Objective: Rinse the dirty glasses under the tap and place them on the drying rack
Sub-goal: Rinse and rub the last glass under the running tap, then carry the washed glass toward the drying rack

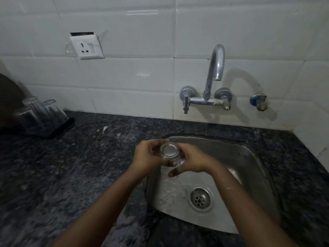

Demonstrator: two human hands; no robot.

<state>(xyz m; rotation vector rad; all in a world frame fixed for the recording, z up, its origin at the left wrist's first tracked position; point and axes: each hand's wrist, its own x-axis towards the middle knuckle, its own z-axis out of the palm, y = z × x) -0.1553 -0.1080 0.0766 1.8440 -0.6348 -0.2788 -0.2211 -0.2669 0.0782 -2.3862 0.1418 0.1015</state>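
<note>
A clear glass (169, 151) is held upside down over the left rim of the steel sink (249, 163), its base facing up. My left hand (148, 155) wraps its left side and my right hand (191, 160) holds its right side, forefinger stretched out below. The chrome tap (214, 68) juts from the tiled wall above the sink; I cannot see a stream of water. At the far left a dark drying rack (60, 126) carries three inverted glasses (41, 113).
Dark speckled granite counter (71, 175) surrounds the sink. The drain (201, 198) lies in the wet basin. A wall socket (86, 46) is above the counter, a blue-capped valve (258, 102) right of the tap. A dark round object (8, 97) stands behind the rack.
</note>
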